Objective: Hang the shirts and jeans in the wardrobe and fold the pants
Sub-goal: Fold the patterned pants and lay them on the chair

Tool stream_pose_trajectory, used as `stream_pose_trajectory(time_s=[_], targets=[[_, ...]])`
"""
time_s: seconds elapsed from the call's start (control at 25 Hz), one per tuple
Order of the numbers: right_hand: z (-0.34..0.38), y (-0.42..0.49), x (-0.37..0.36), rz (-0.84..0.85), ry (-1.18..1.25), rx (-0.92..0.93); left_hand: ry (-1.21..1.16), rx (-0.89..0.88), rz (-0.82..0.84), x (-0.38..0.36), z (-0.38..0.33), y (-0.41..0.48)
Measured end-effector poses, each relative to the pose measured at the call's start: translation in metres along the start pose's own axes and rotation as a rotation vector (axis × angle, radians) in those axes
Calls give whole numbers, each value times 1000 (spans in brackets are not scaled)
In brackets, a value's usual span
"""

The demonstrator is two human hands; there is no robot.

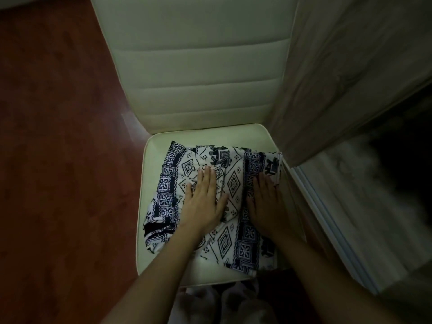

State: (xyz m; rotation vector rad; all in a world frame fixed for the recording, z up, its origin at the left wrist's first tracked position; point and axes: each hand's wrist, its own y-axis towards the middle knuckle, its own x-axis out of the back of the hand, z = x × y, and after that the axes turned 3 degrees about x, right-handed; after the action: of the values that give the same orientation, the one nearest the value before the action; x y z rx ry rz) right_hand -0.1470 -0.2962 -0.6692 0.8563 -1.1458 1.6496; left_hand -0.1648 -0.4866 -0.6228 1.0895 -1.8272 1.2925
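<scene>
Navy-and-white elephant-print pants [233,183], folded, on cream chair seat [210,134], frame centre | left hand [205,202] flat, fingers spread, pressing pants | right hand [268,204] flat beside it, pressing pants

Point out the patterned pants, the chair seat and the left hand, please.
patterned pants [230,183]: head view, diamond print near the middle.
chair seat [210,135]: head view, bare cushion behind the pants.
left hand [204,201]: head view, back of the hand.
</scene>
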Motion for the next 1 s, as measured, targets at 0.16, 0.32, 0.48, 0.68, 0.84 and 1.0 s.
stream_pose_trajectory(time_s=[0.16, 0.32, 0.48, 0.68, 0.84, 1.0], targets=[[0, 3, 2, 26, -25, 3, -33, 50, -17, -20, 0, 6], [17, 2, 19, -11, 33, -8, -170, -34, -34, 16, 9, 4], [58, 0, 31, -86, 204, 268, -237, 327, -387, 50, 59, 4], [76, -5, 18, 208, 45, 237, -458, 572, -93, 34, 82, -11], [81, 0, 32, 305, 214, 156, -261, 347, -356, 65, 58, -10], [88, 12, 89, 226, 1406, -244, 253, -83, -672, 87, 7, -30]])
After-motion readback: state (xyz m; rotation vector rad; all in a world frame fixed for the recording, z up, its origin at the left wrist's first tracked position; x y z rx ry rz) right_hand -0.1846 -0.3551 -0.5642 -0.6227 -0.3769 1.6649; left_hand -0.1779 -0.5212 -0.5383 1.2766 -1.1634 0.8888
